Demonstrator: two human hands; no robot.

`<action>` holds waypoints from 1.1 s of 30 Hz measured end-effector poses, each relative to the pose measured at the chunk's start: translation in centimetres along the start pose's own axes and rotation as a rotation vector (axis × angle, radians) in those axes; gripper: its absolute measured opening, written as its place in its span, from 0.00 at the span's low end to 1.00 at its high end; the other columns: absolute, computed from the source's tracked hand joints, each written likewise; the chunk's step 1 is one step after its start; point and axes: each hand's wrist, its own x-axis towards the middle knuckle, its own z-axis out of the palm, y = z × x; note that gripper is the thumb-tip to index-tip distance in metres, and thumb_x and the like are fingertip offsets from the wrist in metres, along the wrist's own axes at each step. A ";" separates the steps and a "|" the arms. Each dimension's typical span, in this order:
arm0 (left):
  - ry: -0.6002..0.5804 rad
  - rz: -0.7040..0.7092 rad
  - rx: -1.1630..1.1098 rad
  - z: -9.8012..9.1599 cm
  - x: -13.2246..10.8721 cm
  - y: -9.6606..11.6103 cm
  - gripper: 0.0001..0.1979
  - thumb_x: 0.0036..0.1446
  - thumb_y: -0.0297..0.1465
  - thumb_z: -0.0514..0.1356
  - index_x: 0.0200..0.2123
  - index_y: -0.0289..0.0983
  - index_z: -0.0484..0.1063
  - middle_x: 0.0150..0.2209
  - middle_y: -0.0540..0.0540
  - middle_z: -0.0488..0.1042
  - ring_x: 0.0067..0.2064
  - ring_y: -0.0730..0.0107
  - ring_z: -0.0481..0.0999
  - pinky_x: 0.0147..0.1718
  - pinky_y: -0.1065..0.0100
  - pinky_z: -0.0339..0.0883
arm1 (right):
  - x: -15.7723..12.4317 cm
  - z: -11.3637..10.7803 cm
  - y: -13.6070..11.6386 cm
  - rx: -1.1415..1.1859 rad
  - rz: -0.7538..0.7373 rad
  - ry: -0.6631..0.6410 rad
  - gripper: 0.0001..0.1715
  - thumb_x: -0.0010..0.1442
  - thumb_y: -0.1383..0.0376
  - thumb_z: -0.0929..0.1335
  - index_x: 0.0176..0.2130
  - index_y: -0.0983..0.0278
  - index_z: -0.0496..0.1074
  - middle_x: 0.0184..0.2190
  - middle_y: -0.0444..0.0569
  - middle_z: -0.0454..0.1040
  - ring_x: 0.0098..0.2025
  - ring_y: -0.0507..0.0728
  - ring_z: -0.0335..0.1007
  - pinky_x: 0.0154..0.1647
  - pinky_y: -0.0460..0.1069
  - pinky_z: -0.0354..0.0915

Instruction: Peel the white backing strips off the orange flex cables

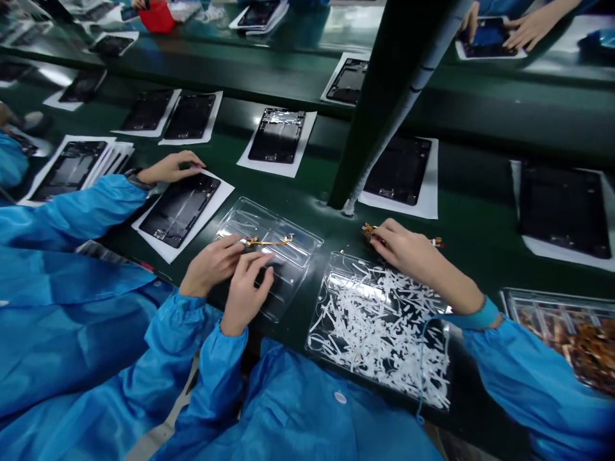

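My left hand (247, 291) hovers over a clear plastic tray (300, 246), fingers curled but apart, nothing visible in them. Just beyond its fingertips, an orange flex cable (269, 242) lies across the tray. A co-worker's hand (211, 262) is at the cable's left end. My right hand (408, 253), with a blue wrist strap (473, 317), is closed around a small bundle of flex cables (368, 230); more cable ends (436, 242) show behind the wrist. Beneath it sits a second clear tray (331, 266) filled with white paper-like strips (379, 326).
A green post (369, 128) rises from the bench beyond the trays. Black tablet housings (278, 136) lie on white sheets along the bench. At right is a tray of brown flex parts (586, 346). The co-worker's other hand (173, 168) rests by a housing (180, 208).
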 end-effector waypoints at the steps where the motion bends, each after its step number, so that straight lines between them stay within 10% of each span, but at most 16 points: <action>1: -0.009 0.030 -0.025 0.3 0.1 0.9 0.14 0.69 0.31 0.58 0.55 0.40 0.76 0.49 0.42 0.74 0.48 0.62 0.77 0.49 0.61 0.76 | -0.2 -0.6 0.4 0.043 0.003 0.021 0.14 0.73 0.59 0.64 0.43 0.66 0.74 0.41 0.54 0.76 0.30 0.51 0.72 0.26 0.47 0.61; 9: -0.176 0.270 -0.430 2.5 1.4 7.9 0.10 0.69 0.24 0.58 0.46 0.38 0.80 0.41 0.44 0.79 0.42 0.69 0.79 0.43 0.66 0.75 | -2.6 -4.9 0.8 0.194 0.019 0.344 0.16 0.76 0.63 0.59 0.40 0.66 0.71 0.30 0.52 0.82 0.26 0.48 0.78 0.29 0.44 0.68; 13: -0.354 0.031 -0.772 4.9 0.6 11.5 0.13 0.69 0.32 0.62 0.54 0.39 0.78 0.43 0.43 0.80 0.40 0.69 0.79 0.40 0.67 0.76 | -6.6 -4.8 -3.6 0.050 -0.047 0.488 0.04 0.67 0.68 0.72 0.43 0.64 0.77 0.39 0.52 0.84 0.38 0.54 0.82 0.39 0.47 0.73; 17: -0.559 -0.260 -1.180 7.8 -0.4 14.3 0.33 0.59 0.41 0.71 0.65 0.42 0.69 0.55 0.38 0.76 0.45 0.64 0.82 0.41 0.65 0.79 | -10.3 -2.6 -7.2 -0.254 -0.255 0.557 0.15 0.62 0.74 0.74 0.50 0.66 0.76 0.46 0.58 0.84 0.42 0.60 0.82 0.41 0.52 0.74; 24: -0.325 -0.102 -1.036 9.6 0.1 16.0 0.08 0.63 0.33 0.68 0.44 0.40 0.84 0.43 0.43 0.80 0.46 0.67 0.79 0.44 0.67 0.76 | -12.2 -1.5 -7.7 -0.057 -0.123 0.636 0.15 0.62 0.75 0.73 0.48 0.61 0.76 0.41 0.52 0.84 0.39 0.58 0.82 0.40 0.50 0.74; 33: -0.256 0.220 -0.753 9.0 1.7 19.0 0.15 0.66 0.30 0.65 0.56 0.41 0.77 0.41 0.47 0.80 0.41 0.70 0.79 0.44 0.66 0.78 | -12.8 -5.2 -6.2 0.705 0.221 0.387 0.07 0.65 0.60 0.74 0.44 0.58 0.79 0.37 0.47 0.77 0.33 0.53 0.76 0.32 0.49 0.73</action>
